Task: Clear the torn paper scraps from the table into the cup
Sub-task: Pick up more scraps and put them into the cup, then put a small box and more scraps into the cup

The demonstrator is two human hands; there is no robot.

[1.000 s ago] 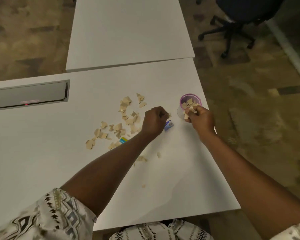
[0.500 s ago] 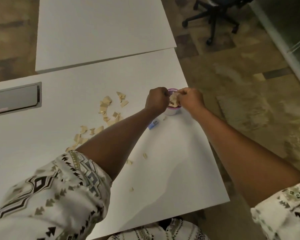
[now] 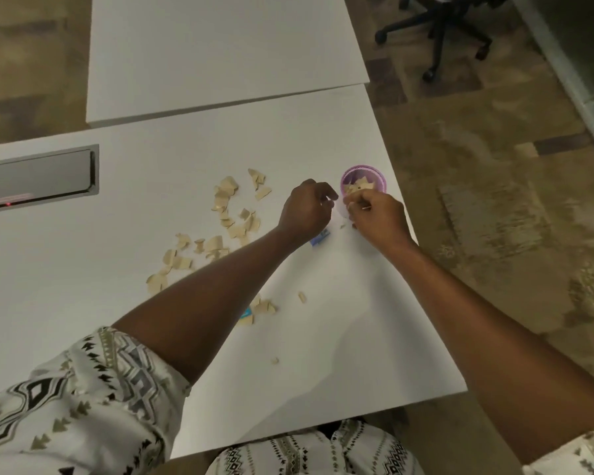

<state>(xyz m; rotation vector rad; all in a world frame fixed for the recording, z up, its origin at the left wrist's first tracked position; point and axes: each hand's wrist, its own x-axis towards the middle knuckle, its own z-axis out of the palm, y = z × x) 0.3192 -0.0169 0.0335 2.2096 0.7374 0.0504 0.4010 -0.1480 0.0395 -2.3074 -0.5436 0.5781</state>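
Clearing torn paper into a cup, head view. The cup point(image 3: 382, 182), purple-rimmed and upright, stands near the right edge of the table point(image 3: 323, 132) and already holds several pale pieces. The left hand point(image 3: 306, 209) and right hand point(image 3: 379, 217) sit close together just on the near side of the cup, almost touching each other. The right hand's fingers are curled and pale bits show at their tips, so it appears to pinch paper scraps point(image 3: 227, 217); the left hand is curled too, but whether it holds anything cannot be told. Most scraps lie loose in a band left of the hands, with a small cluster point(image 3: 263, 308) by the left forearm, two stray bits nearer the person, and a blue scrap point(image 3: 319, 238) under the left wrist. The step in hand is judged to be dropping a pinch into the cup. It is best done by bringing the fingertips fully over the mouth before letting go, since light paper drifts. The other hand should steady the cup low on its wall, as a light cup near a table edge tips easily. Half a second before, both hands met over the rim and hid the mouth; now they have drawn back toward the person and the mouth shows. One second before, the left hand hovered by the blue scrap, apart from the cup; that scrap stays on the table.
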